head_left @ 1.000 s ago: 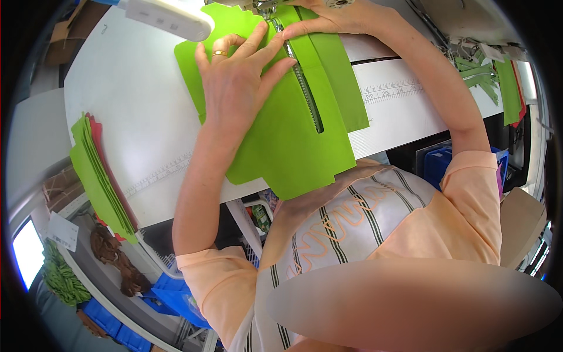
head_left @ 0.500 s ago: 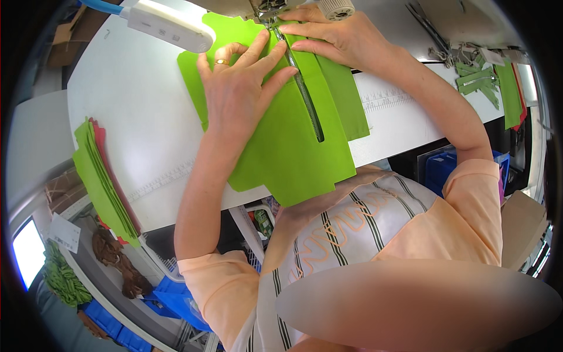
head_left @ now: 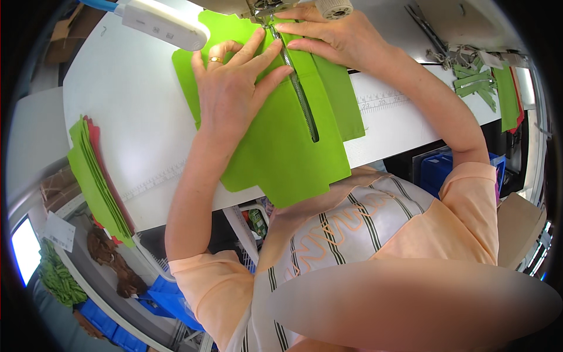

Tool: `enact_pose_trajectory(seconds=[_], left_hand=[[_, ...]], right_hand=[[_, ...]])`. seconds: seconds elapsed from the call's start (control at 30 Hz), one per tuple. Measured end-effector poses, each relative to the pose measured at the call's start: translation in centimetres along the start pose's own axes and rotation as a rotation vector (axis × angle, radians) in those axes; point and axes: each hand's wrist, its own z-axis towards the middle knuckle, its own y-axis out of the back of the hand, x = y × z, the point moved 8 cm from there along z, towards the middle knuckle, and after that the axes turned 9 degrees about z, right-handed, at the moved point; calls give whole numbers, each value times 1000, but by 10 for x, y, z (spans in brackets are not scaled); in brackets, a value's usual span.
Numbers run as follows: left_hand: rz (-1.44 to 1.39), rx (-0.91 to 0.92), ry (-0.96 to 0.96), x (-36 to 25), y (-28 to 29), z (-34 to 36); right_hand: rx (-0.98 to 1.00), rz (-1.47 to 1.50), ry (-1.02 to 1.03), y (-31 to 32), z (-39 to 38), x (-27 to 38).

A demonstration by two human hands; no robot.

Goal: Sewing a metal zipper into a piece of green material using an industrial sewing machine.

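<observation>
A bright green fabric panel (head_left: 293, 158) lies on the white sewing table, with a dark metal-toothed zipper (head_left: 302, 97) set in a long slot. Its far end is under the presser foot of a sewing machine (head_left: 267, 14). My left hand (head_left: 231, 88), with a ring on one finger, rests spread on the cloth left of the zipper, fingertips close to the foot. From the right, my right hand (head_left: 337, 38) lies on the fabric with its fingers stretched toward the foot. Neither hand grips anything that I can see.
A white lamp (head_left: 164, 26) reaches in at the upper left. Stacked green and red fabric pieces (head_left: 97, 176) hang over the table's left edge. Green zippers (head_left: 475, 82) lie at the right, near metal tweezers (head_left: 428, 32). Blue bins (head_left: 434, 170) stand below the table.
The whole view has shifted slightly, so everything sits a little further left. Both hands keep nearly the same places on the fabric by the presser foot.
</observation>
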Motion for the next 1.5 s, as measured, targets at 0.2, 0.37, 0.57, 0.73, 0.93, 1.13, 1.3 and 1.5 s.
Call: enact_pose_trajectory(seconds=[0.2,0.37,0.57,0.73,0.93,1.13,1.3,1.5], left_hand=[[-9,4,-9,2,-1,3],[-6,-5,-11,2,-2,4],[-6,-19,-8,4,-2,5],[-1,-30,-12,4,-2,5],[-78,14,39,10,-5,7],[-30,-2,7,9,-4,7],[-67,-17,24,11,-4,9],[130,-3,-25,-1,-3,3]], right_hand=[[20,9,-55,-2,1,-7],[-60,19,-34,5,3,-4],[-4,19,-61,0,2,-8],[-6,15,-68,-1,1,-8],[-10,49,-95,-2,3,-12],[-11,2,-89,-2,3,-11],[32,3,-117,-7,3,-15],[-113,95,4,-9,3,-13]])
